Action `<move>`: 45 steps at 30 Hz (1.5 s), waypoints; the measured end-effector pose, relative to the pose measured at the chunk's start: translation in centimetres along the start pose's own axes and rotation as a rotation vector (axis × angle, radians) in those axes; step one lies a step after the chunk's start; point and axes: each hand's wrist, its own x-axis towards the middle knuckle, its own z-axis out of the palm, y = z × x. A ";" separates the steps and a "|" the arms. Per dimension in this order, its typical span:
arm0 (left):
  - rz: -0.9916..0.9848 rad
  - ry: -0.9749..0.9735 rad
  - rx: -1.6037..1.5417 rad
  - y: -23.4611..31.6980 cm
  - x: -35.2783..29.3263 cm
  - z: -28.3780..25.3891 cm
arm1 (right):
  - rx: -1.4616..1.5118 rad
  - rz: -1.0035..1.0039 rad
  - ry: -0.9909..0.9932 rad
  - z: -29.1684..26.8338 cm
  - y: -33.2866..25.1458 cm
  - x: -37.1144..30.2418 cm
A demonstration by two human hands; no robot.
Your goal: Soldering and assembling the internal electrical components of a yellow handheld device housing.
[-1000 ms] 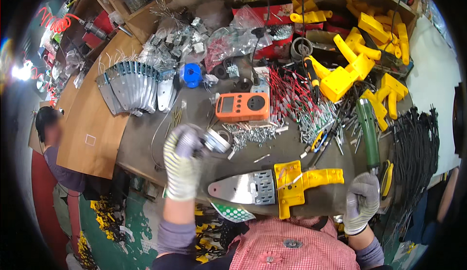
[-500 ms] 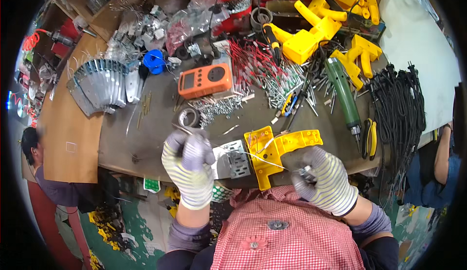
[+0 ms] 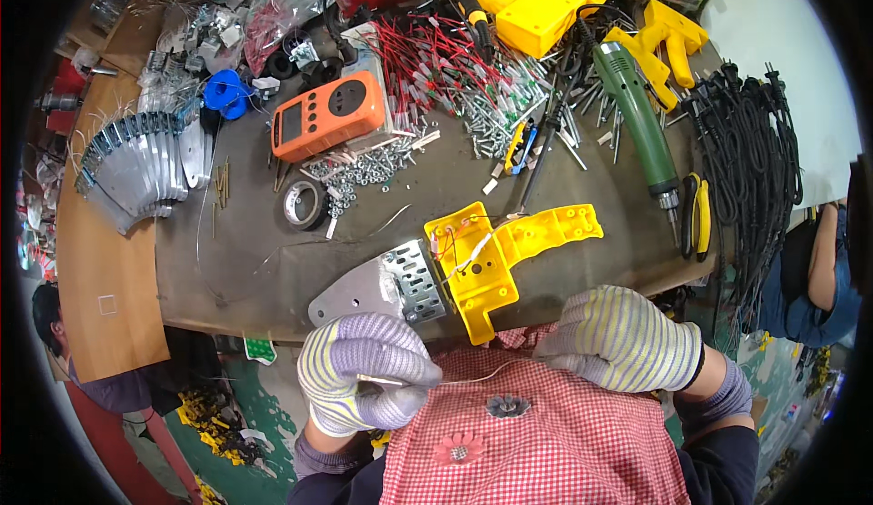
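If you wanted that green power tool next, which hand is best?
Probably the right hand. The green power tool lies on that side, and the left hand is farther away. Both hold a thin wire, though, so the right would likely need to let go first.

Thin wire (image 3: 482, 377) pinched at the lower centre of the frame

The left hand (image 3: 368, 373) and the right hand (image 3: 623, 340), both in striped gloves, hold it between them before a red checked apron (image 3: 536, 437). Just above, at the centre, lies an open yellow housing (image 3: 470, 294), a perforated metal plate (image 3: 359, 292) at its left side. An orange meter (image 3: 329, 116) sits in the upper left, a tape roll (image 3: 320, 213) below it. Toward the right, a green power screwdriver (image 3: 644, 123) lies near black cords (image 3: 746, 160); a blue spool (image 3: 225, 96) stands in the upper left
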 end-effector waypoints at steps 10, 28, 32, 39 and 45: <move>0.278 0.292 0.068 -1.8 -1.1 1.4 | 0.706 0.403 0.276 2.0 -2.2 1.4; 0.009 -0.071 0.976 -5.4 0.6 -1.6 | -0.229 0.364 0.404 -2.3 0.4 0.4; -0.016 -0.070 0.930 -5.6 0.5 -1.4 | -0.298 0.214 0.314 -1.5 1.1 2.3; 0.020 -0.062 0.940 -5.7 0.4 -1.5 | -0.371 0.114 0.320 -1.2 2.2 2.9; 0.030 -0.030 0.942 -5.7 0.5 -1.4 | -0.328 0.221 0.298 -1.7 1.2 3.4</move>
